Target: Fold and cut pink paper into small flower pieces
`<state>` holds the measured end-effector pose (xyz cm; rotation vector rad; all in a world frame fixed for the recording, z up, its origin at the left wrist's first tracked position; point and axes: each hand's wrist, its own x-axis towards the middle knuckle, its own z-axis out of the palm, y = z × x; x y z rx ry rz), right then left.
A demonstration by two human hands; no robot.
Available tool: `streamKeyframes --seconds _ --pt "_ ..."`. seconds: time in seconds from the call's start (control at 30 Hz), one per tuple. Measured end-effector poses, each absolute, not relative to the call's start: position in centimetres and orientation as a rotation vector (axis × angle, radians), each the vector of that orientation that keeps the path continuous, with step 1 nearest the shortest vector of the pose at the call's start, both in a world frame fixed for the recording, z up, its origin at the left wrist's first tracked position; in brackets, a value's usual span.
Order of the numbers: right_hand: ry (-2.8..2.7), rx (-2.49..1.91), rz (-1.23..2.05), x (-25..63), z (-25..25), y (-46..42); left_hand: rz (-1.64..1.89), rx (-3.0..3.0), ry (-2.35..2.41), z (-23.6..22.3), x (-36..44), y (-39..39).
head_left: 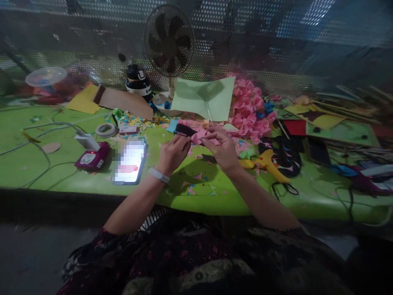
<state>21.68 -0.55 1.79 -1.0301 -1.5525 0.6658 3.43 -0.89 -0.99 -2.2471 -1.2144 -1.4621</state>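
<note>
My left hand (174,152), with a white band on its wrist, is closed, its fingertips meeting the left edge of a small folded piece of pink paper (199,136). From the other side my right hand (224,150) pinches the same paper between thumb and fingers. Just beyond my left hand lies a dark, narrow object (185,130), its kind unclear, beside a light blue paper piece (172,125). A heap of folded pink paper pieces (250,108) rises behind my right hand. Paper scraps (196,177) lie scattered on the green table between my forearms.
A lit phone (130,162), a purple socket box (93,157) with a white plug, and a tape roll (106,130) are on the left. A yellow glue gun (272,166) lies right. Behind stand a fan (169,41), a dark bottle (138,82) and a pale green sheet (199,98).
</note>
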Motion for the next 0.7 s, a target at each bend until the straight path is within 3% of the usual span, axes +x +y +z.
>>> streamKeyframes --seconds 0.7 --pt "-1.526 -1.076 0.646 21.81 0.61 0.46 -1.414 -2.168 -1.123 -0.75 4.24 -1.51"
